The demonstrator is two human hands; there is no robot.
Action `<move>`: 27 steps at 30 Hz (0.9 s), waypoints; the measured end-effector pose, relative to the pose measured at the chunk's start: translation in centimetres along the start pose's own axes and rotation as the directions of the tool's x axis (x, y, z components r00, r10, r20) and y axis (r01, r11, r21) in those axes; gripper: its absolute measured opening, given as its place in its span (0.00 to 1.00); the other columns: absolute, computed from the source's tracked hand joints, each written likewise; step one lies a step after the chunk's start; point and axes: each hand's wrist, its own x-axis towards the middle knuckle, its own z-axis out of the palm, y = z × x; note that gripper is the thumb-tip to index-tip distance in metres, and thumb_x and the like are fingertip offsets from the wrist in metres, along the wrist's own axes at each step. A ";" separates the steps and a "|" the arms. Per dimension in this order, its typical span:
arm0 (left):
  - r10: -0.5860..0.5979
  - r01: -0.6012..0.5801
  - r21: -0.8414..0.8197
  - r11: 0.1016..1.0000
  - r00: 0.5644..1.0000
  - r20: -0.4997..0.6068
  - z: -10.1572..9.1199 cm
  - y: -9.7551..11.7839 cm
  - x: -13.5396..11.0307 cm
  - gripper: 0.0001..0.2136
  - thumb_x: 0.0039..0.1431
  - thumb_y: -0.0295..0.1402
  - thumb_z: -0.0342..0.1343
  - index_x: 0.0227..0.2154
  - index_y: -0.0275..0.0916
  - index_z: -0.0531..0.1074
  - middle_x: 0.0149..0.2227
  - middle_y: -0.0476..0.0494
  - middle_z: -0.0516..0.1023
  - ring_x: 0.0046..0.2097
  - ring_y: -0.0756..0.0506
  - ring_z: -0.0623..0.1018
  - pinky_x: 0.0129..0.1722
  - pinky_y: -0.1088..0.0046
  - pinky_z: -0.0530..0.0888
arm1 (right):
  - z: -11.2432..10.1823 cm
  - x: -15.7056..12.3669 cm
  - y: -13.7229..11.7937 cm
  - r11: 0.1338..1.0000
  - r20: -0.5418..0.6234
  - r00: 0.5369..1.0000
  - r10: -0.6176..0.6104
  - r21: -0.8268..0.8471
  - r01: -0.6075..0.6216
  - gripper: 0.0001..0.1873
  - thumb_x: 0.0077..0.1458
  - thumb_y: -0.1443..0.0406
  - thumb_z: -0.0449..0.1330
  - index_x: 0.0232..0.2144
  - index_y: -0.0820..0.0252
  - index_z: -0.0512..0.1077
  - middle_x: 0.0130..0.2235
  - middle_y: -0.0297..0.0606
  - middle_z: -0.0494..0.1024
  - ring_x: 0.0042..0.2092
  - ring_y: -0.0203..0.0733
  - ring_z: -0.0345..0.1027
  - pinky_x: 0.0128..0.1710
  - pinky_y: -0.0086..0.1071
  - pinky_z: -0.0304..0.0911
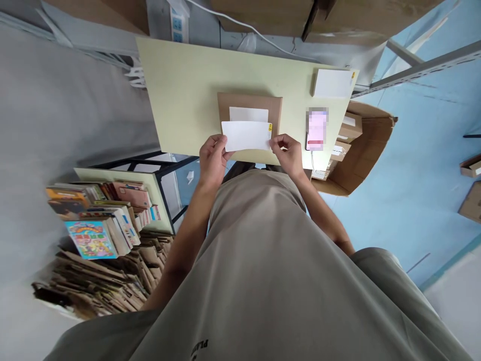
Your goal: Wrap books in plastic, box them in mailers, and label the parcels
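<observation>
A white shipping label (pixel 246 136) with a small yellow mark is held level above the near part of a brown cardboard box (pixel 223 106). My left hand (pixel 213 156) grips its left edge between thumb and fingers. At the lower right corner, the fingers of my right hand (pixel 287 152) are pinched on the same label. Behind it, another white rectangle (pixel 248 114) lies on the box top, partly covered by the held one. The box rests on a pale yellow table (pixel 184 90).
A stack of white labels (pixel 333 83) lies at the table's far right corner, with a phone (pixel 316 129) on a cable nearer me. An open carton (pixel 370 155) holding small boxes stands right of the table. Piled books (pixel 108 210) and flattened cardboard (pixel 112 281) are at left.
</observation>
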 end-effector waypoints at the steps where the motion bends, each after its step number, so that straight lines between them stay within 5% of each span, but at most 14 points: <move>1: -0.004 0.005 0.004 1.000 1.000 -0.019 -0.2 -0.5 0.2 0.29 0.63 0.68 0.69 0.42 0.47 0.71 0.47 0.43 0.86 0.59 0.38 0.88 0.50 0.64 0.87 | 0.1 -0.1 0.0 1.000 0.000 1.000 -0.006 -0.012 0.006 0.22 0.67 0.43 0.69 0.36 0.53 0.77 0.38 0.36 0.83 0.38 0.40 0.74 0.44 0.39 0.76; 6: -0.032 0.041 0.100 0.994 0.996 -0.087 -0.4 -2.3 2.5 0.26 0.62 0.64 0.72 0.40 0.47 0.74 0.43 0.44 0.85 0.52 0.41 0.86 0.50 0.64 0.85 | 1.1 0.9 0.5 0.996 -0.032 0.999 0.012 -0.083 -0.014 0.17 0.69 0.49 0.68 0.36 0.53 0.77 0.40 0.36 0.85 0.40 0.41 0.75 0.48 0.40 0.75; 16: 0.155 -0.141 0.253 0.957 0.987 -0.035 0.3 -3.4 10.9 0.21 0.62 0.57 0.73 0.35 0.44 0.76 0.34 0.46 0.79 0.43 0.42 0.82 0.47 0.65 0.81 | 2.1 5.7 2.5 0.955 -0.145 0.986 0.079 -0.274 -0.116 0.20 0.74 0.47 0.69 0.36 0.54 0.77 0.38 0.39 0.84 0.43 0.47 0.79 0.52 0.43 0.73; 27: 0.122 -0.099 0.269 0.958 0.990 -0.072 0.6 -4.2 12.2 0.11 0.63 0.41 0.72 0.34 0.44 0.77 0.34 0.48 0.80 0.41 0.43 0.80 0.48 0.66 0.77 | 3.8 7.0 1.7 0.863 -0.210 0.959 0.189 -0.431 -0.265 0.11 0.75 0.59 0.68 0.38 0.57 0.79 0.45 0.49 0.89 0.50 0.57 0.84 0.64 0.55 0.77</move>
